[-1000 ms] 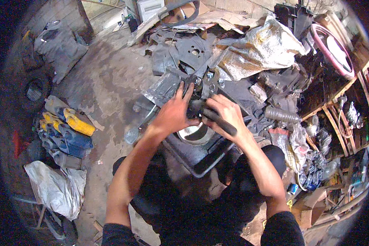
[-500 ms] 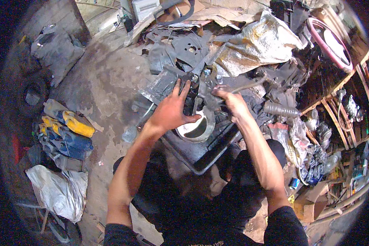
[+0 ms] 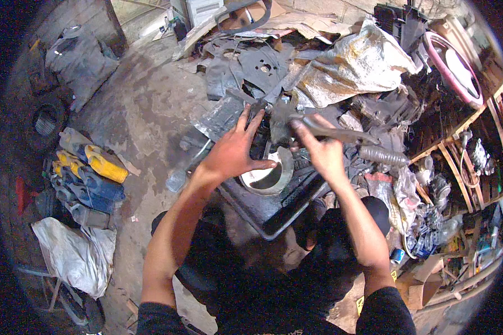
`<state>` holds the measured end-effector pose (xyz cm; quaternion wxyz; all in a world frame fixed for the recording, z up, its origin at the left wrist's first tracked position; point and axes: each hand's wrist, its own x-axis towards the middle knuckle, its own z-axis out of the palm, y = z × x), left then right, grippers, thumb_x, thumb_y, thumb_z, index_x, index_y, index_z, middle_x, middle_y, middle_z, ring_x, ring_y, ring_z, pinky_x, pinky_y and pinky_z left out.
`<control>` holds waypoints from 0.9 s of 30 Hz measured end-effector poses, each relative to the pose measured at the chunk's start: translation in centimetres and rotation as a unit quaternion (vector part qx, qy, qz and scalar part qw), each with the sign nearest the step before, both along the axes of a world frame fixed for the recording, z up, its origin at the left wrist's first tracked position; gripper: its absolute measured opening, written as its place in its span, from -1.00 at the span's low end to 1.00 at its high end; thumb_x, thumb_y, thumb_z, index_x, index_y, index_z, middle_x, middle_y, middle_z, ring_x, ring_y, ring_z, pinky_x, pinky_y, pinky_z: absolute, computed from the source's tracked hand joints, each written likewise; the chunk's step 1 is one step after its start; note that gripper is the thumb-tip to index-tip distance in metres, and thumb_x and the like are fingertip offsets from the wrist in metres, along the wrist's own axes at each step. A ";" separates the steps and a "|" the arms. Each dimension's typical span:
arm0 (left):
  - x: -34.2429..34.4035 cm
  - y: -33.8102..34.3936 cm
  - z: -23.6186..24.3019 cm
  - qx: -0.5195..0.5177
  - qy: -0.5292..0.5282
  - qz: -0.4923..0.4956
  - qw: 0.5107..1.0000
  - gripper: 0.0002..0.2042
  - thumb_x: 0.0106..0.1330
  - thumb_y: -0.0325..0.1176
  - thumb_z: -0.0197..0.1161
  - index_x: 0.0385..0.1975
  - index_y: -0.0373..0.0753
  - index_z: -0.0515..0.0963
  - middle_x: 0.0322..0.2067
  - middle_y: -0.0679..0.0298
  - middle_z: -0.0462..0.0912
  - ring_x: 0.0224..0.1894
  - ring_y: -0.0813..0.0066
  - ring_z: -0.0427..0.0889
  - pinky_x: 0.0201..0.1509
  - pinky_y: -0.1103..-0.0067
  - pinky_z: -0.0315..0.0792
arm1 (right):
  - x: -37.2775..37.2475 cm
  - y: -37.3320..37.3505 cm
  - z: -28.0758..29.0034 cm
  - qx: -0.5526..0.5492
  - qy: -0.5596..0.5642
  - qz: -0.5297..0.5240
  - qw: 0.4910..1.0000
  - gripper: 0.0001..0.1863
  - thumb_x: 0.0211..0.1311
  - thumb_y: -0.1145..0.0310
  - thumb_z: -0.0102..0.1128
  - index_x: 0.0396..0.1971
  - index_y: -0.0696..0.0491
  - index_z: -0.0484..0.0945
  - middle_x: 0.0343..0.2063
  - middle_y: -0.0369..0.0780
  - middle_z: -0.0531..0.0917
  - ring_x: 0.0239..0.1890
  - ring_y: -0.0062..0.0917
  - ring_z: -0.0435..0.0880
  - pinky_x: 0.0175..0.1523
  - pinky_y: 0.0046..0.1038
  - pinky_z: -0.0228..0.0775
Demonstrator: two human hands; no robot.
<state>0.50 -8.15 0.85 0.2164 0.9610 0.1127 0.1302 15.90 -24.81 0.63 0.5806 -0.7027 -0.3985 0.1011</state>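
Observation:
Between my knees is a grimy black metal assembly [image 3: 274, 215] with a pale round opening [image 3: 262, 181]. My left hand [image 3: 232, 151] lies spread over it, fingertips on the dark part above the opening [image 3: 256, 111] and thumb at the opening's rim. My right hand [image 3: 321, 148] is closed on a dark, long-handled tool [image 3: 343, 132], blurred by motion, just right of my left fingers. The tool's working end is too blurred to make out. A flat, scuffed dark metal plate [image 3: 212, 120] lies beside my left fingertips.
Dark cut sheets [image 3: 246, 70], a dirty whitish sack [image 3: 355, 61] and a coiled hose [image 3: 383, 156] lie beyond. On the left are yellow and blue containers [image 3: 100, 167] and a white sack [image 3: 75, 254]. A pink steering wheel [image 3: 430, 44] and wooden slats [image 3: 458, 173] are right.
Since a second ago my right hand has turned, and the handle, earlier pointing down-right toward me, now extends up and to the right. My left hand stays on the part.

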 end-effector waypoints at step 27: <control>-0.4 -2.1 -0.8 0.047 -0.112 0.072 0.990 0.15 -0.06 -0.20 0.53 0.52 0.10 -0.16 0.47 -0.18 -0.18 0.48 -0.30 -0.12 0.41 -0.22 -0.08 | -4.3 0.0 -2.0 -0.046 -0.104 0.065 0.991 -0.33 0.14 0.37 0.28 0.22 0.03 0.16 -0.16 0.07 0.58 -0.18 -0.07 0.65 -0.07 -0.14 0.49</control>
